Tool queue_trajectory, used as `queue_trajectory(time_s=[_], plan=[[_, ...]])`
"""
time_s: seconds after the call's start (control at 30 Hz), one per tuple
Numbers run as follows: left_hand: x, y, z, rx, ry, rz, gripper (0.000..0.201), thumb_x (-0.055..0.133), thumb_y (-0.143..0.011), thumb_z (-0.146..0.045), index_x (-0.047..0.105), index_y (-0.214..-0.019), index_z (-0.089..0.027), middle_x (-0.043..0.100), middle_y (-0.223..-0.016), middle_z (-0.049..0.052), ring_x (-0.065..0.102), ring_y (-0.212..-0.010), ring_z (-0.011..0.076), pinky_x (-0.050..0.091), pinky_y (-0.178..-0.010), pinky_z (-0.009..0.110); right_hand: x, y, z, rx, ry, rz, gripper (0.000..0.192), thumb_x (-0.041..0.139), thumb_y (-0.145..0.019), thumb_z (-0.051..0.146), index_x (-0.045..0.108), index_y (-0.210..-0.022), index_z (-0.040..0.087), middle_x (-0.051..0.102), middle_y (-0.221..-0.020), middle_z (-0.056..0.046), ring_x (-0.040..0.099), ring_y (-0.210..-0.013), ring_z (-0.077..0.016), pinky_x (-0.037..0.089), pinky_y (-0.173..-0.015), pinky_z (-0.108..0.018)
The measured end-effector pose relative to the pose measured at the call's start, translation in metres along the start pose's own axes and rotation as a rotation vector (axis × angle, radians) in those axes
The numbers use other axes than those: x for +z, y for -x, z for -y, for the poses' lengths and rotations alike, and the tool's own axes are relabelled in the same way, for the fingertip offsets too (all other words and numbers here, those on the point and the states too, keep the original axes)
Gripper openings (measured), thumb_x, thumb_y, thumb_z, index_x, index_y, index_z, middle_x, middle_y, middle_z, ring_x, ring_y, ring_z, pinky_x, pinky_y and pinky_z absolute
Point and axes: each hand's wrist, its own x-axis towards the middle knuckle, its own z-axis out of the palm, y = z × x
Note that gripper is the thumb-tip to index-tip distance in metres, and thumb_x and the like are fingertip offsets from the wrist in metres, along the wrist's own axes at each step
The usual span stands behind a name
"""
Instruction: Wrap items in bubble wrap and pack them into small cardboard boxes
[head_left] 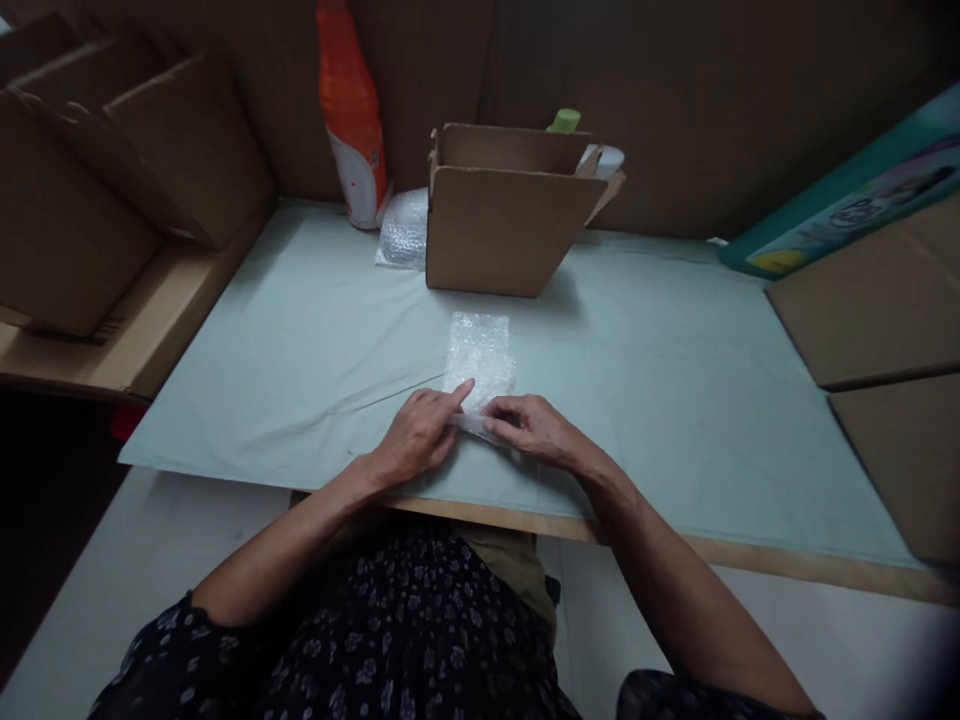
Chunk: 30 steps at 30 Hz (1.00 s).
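Observation:
A small sheet of clear bubble wrap (481, 350) lies on the table near its front edge, its near end gathered into a narrow fold. My left hand (421, 430) grips the left end of that fold, thumb stretched along the wrap. At the right end, my right hand (534, 428) pinches the fold between thumb and fingers. Whether anything lies inside the fold cannot be made out.
A cardboard box (504, 230) stands behind the wrap, with more bubble wrap (405, 230) beside it and an orange bottle (349, 110) behind. Stacked cartons (187, 150) stand at the left. Further cartons (877, 290) and a teal box (847, 190) border the pale green tabletop (675, 400) on the right.

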Motion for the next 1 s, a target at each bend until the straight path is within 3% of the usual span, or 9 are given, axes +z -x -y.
queue_trajectory(time_s=[0.1,0.17,0.33,0.47,0.53,0.7,0.83,0.93,1.0], plan=[[0.002,-0.004,0.004,-0.107,0.095,-0.029,0.078,0.054,-0.088,-0.011,0.023,-0.158,-0.026,0.071,-0.108,0.006,0.064,-0.099,0.0223,0.051,-0.094,0.044,0.006,0.02,0.001,-0.089,0.13,-0.096,0.048,0.065,-0.087,0.043,0.062,-0.13,0.021,0.07,-0.126,-0.011,0.065,-0.106,-0.0267,0.047,-0.091,-0.042],[0.003,-0.005,0.003,-0.201,0.142,-0.025,0.072,0.056,-0.087,-0.013,0.034,-0.154,-0.025,0.07,-0.106,0.005,0.064,-0.099,0.0218,0.051,-0.095,0.044,0.015,0.031,-0.001,-0.113,0.226,-0.205,0.06,0.067,-0.087,0.041,0.053,-0.142,0.022,0.065,-0.136,-0.013,0.062,-0.118,-0.0302,0.045,-0.099,-0.049],[-0.002,-0.005,-0.01,-0.435,0.267,-0.004,0.059,0.056,-0.088,-0.018,0.048,-0.147,-0.021,0.068,-0.098,0.004,0.062,-0.086,0.0182,0.053,-0.083,0.036,0.033,0.037,-0.004,-0.024,0.154,-0.363,0.038,0.055,-0.095,0.028,0.063,-0.131,0.021,0.075,-0.115,-0.01,0.068,-0.096,-0.0252,0.052,-0.09,-0.044],[-0.006,-0.006,-0.017,-0.54,0.275,0.0,0.055,0.057,-0.089,-0.021,0.052,-0.143,-0.02,0.066,-0.087,0.001,0.058,-0.075,0.0159,0.053,-0.075,0.033,0.034,0.031,-0.002,0.072,-0.016,-0.354,0.037,0.056,-0.094,0.032,0.064,-0.128,0.022,0.076,-0.104,-0.007,0.068,-0.081,-0.0208,0.054,-0.075,-0.035],[-0.004,-0.009,-0.016,-0.565,0.242,-0.012,0.052,0.057,-0.088,-0.021,0.055,-0.14,-0.019,0.068,-0.088,0.002,0.059,-0.075,0.0163,0.053,-0.077,0.034,0.033,0.031,-0.002,0.079,-0.026,-0.412,0.036,0.057,-0.094,0.034,0.064,-0.127,0.02,0.076,-0.099,-0.007,0.068,-0.078,-0.0203,0.054,-0.072,-0.033],[0.004,-0.016,-0.01,-0.549,0.132,-0.047,0.049,0.057,-0.086,-0.015,0.058,-0.135,-0.016,0.072,-0.11,0.009,0.065,-0.094,0.0213,0.054,-0.091,0.04,0.041,0.042,-0.003,-0.168,0.399,-0.742,0.025,0.061,-0.095,0.03,0.067,-0.117,0.019,0.072,-0.115,-0.014,0.067,-0.103,-0.0273,0.049,-0.09,-0.042],[0.007,-0.019,-0.011,-0.515,0.01,-0.024,0.049,0.056,-0.087,-0.015,0.055,-0.136,-0.016,0.067,-0.115,0.011,0.065,-0.097,0.0225,0.055,-0.089,0.041,0.053,0.043,-0.005,-0.297,0.599,-0.639,0.026,0.062,-0.095,0.026,0.066,-0.119,0.018,0.07,-0.126,-0.015,0.062,-0.116,-0.0293,0.044,-0.097,-0.045],[0.004,-0.017,-0.015,-0.456,-0.099,-0.073,0.042,0.055,-0.092,-0.02,0.056,-0.134,-0.017,0.064,-0.118,0.011,0.063,-0.104,0.0247,0.054,-0.091,0.043,0.057,0.035,-0.009,-0.24,0.575,-0.565,0.025,0.055,-0.099,0.021,0.067,-0.121,0.021,0.073,-0.123,-0.01,0.063,-0.116,-0.0273,0.043,-0.097,-0.045],[-0.001,-0.011,-0.02,-0.323,-0.126,-0.115,0.038,0.055,-0.095,-0.024,0.057,-0.133,-0.019,0.062,-0.125,0.012,0.059,-0.115,0.0272,0.05,-0.099,0.047,0.054,0.033,-0.01,-0.202,0.487,-0.55,0.025,0.051,-0.1,0.022,0.068,-0.119,0.022,0.075,-0.117,-0.009,0.066,-0.11,-0.0259,0.044,-0.095,-0.044]])
